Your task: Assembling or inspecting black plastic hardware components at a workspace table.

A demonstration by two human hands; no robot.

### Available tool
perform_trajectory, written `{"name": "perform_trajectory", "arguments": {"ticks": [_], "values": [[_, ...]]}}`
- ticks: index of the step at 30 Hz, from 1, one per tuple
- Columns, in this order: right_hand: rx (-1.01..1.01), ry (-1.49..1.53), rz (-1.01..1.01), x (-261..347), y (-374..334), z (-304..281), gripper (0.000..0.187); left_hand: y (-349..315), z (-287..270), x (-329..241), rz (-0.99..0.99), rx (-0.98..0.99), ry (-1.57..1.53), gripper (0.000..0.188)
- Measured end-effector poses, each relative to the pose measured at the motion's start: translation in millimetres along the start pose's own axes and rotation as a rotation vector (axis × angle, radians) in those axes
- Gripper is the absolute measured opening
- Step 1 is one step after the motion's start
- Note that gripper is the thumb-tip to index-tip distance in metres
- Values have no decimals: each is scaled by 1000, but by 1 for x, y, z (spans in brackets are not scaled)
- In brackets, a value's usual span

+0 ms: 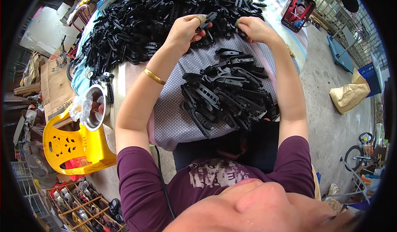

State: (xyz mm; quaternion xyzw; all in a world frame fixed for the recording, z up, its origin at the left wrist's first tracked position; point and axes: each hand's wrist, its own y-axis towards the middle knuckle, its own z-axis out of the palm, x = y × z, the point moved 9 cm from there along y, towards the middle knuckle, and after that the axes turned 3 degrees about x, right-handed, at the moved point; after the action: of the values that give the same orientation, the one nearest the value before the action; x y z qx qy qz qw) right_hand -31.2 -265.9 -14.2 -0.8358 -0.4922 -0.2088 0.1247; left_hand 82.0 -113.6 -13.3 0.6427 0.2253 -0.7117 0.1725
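Note:
My left hand (185,31) pinches a slim black plastic part (211,19) between thumb and fingers, just above the near edge of a large heap of similar black parts (136,21). To its right, my right hand (256,29) is closed at the heap's right edge, its fingertips curled down. Something dark shows under those fingertips, but I cannot make out what it is. Between my forearms, a smaller pile of long black plastic parts (225,91) lies on the dotted grey cloth (169,108), close to my body.
A phone (298,11) stands propped at the table's far right. At the left, a steel bowl (104,108) with a plastic bag and round fruit sits by a yellow plastic chair (62,143). A tan sack (351,92) and a blue trolley (340,55) are on the floor at right.

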Motion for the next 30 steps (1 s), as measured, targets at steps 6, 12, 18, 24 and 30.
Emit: {"name": "perform_trajectory", "arguments": {"ticks": [6, 12, 18, 24, 30], "values": [[155, -91, -262, 16, -15, 4, 31, 0, -2, -3, -19, -12, -7, 21], [-63, 379, -341, 30, -19, -25, 21, 0, -1, 0, -10, -6, 77, 22], [-379, 28, -693, 91, -50, -31, 21, -4, 10, 5, -49, 12, 72, 29], [-522, -133, -726, 98, -58, -31, 24, -3, 20, -12, 190, 163, 416, 28], [-584, -60, -803, 97, -57, -34, 30, -10, 16, -28, 318, 90, 474, 29]]}}
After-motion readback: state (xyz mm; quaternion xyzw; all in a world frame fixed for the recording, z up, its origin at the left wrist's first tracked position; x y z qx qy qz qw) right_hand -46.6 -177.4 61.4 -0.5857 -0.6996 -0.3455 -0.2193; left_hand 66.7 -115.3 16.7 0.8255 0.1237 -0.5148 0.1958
